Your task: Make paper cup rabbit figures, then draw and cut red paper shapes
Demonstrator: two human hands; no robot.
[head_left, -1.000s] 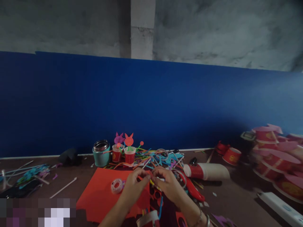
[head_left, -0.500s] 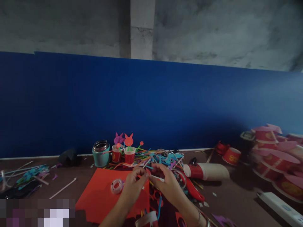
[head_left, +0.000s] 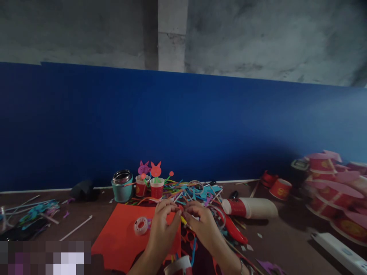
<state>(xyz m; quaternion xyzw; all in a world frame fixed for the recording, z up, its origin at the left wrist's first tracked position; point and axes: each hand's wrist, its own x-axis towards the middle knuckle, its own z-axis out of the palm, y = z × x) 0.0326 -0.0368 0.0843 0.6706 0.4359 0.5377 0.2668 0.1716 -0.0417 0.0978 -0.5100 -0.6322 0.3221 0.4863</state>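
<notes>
My left hand (head_left: 164,225) and my right hand (head_left: 204,224) meet above the right edge of a red paper sheet (head_left: 114,233), fingertips pinched close together. Between them shows a small red paper piece (head_left: 180,208), mostly covered by the fingers. A short yellow part (head_left: 183,220) is visible just below the fingertips; whether it is held, I cannot tell. A clear tape roll (head_left: 141,226) lies on the sheet left of my left hand. Below my hands stands a paper cup (head_left: 178,265) with a blue straw (head_left: 194,250) beside its rim.
Two decorated cups (head_left: 157,189) stand behind, beside a teal thermos container (head_left: 122,187). Coloured straws and blue scraps (head_left: 200,189) are heaped at the back. Stacked cups (head_left: 249,208) lie sideways at right, near a red tool handle (head_left: 233,227), a white power strip (head_left: 341,250) and piled red cups (head_left: 335,194).
A white sliver seen at my right fingers is no longer visible. My right fingers have curled and shifted slightly, and the yellow part below the fingertips shows more.
</notes>
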